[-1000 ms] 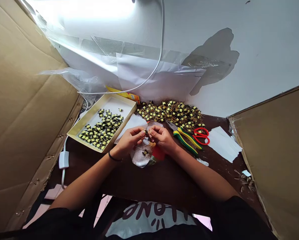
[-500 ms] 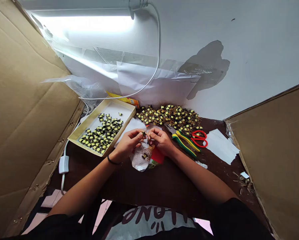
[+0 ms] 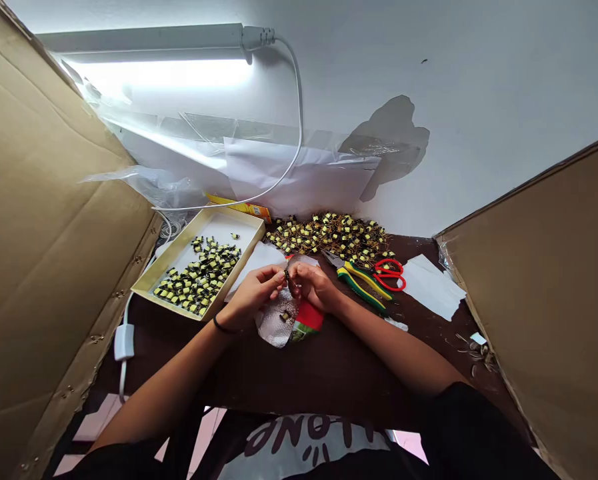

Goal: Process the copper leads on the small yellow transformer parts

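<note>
- My left hand (image 3: 256, 293): thumb and fingertips pinch one small coil component (image 3: 285, 274), held above the foil packet (image 3: 273, 327); dark wristband (image 3: 223, 327) on that wrist.
- My right hand (image 3: 316, 285): fingers curled just beside that coil; can't tell if they grip it or a wire.
- Loose coil (image 3: 285, 317) lies on the packet's silvery side, below my hands; red and green printing shows on the packet's right part.
- Cardboard tray (image 3: 219, 223), left of my hands: many yellow-and-black coils inside, mostly toward the near end.
- Heap of coils (image 3: 331, 239) with copper-coloured wires, beyond my hands, near the wall.
- Green-and-yellow pliers (image 3: 349, 281) right of my right hand, nose toward the heap; red-handled scissors (image 3: 389, 273) just beside them.
- Torn white paper (image 3: 433, 287) farther right on the dark brown table (image 3: 329, 360).
- Lit tube lamp (image 3: 163, 70) above, white cord (image 3: 300, 113) hanging from its end.
</note>
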Available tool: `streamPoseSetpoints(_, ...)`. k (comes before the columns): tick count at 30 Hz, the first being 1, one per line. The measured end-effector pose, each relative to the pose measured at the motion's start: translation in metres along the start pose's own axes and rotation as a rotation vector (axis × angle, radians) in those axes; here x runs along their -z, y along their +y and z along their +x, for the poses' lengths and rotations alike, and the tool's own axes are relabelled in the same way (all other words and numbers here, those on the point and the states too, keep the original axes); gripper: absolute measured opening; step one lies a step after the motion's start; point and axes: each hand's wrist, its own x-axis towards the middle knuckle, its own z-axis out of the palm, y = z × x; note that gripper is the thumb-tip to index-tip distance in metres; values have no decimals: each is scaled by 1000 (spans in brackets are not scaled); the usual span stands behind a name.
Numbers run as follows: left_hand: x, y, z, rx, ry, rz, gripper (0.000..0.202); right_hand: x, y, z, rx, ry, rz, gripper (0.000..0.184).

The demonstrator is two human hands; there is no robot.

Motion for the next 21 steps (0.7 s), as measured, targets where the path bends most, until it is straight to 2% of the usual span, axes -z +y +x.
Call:
streamPoseSetpoints(8,-3,1,0,26,5,34,43,3,0,1,20,10,-2,37)
streamPoseSetpoints(13,-3,-2,2,-19,-12,44,42,4,2,0,23,44,-12,41)
streamPoseSetpoints(21,0,-11,5,-33,-11,59,42,3,8,-2,90,69,-189,48)
